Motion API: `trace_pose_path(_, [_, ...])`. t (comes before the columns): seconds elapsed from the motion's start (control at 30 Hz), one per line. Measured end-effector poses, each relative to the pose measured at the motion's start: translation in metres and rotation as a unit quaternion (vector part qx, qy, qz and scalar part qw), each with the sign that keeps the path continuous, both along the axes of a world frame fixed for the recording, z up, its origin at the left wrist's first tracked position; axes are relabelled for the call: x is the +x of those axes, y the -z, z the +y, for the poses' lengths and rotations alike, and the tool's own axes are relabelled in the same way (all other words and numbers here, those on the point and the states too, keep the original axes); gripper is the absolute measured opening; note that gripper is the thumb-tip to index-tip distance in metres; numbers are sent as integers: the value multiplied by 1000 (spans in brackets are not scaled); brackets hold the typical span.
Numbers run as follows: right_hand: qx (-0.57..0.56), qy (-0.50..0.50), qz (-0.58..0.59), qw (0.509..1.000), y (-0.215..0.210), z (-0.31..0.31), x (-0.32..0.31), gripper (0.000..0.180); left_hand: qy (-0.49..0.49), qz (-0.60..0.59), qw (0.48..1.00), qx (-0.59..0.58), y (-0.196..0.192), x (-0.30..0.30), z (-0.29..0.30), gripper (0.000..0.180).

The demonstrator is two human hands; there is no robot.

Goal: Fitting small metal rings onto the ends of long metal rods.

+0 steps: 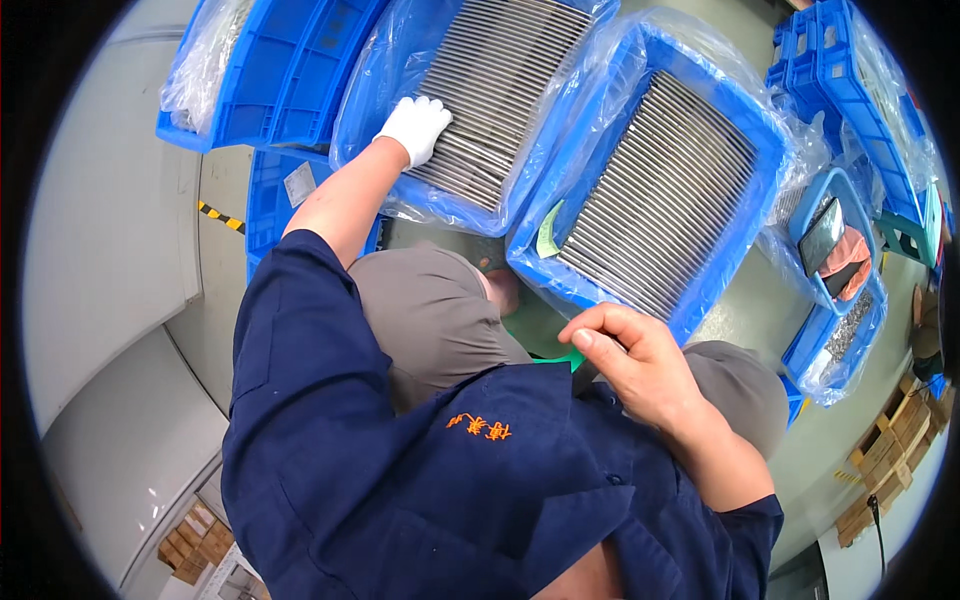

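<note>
My left hand (pixel 416 130), in a white glove, rests at the left side of a row of metal rods (pixel 505 75). Its fingers curl down against them, and whatever is under them is hidden. These rods lie side by side in a blue bin (pixel 352 125) lined with clear plastic. My bare right hand (pixel 640 362) is in front of my body, near the close edge of a second blue bin (pixel 765 190). Thumb and forefinger are pinched together; what they hold, if anything, I cannot make out. More metal rods (pixel 660 195) fill this bin in parallel, beside a pale green slip (pixel 548 232).
Stacked blue crates (pixel 290 75) stand at the far left. On the right, a phone (pixel 822 237) and a pink cloth (pixel 848 258) lie in a light blue basket (pixel 812 192) above a bin of small metal parts (pixel 848 330). Cardboard boxes (pixel 890 450) sit farther right.
</note>
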State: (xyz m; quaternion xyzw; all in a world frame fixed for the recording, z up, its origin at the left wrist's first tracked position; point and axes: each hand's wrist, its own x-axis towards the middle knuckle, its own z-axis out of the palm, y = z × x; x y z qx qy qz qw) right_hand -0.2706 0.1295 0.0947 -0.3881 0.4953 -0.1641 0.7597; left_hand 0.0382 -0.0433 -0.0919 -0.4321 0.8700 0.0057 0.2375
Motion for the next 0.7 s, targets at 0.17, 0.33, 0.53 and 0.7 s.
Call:
trace_pose_path(0.17, [-42,-10,9,999,-7,1,-2,16,42,31,999,-12,2,3,3,14])
trace_pose_path(0.33, [-35,-8,3,999,-3,4,-3,16,-12,32,999,12,5,9,10,13])
trace_pose_path(0.53, [-50,-4,16,999,2,11,-6,18,-94,15,992,86,-23,0,24,24])
trace_pose_path(0.7, [-95,-13,43,995,4,5,-6,18,-37,-35,999,16,-58,13,28,13])
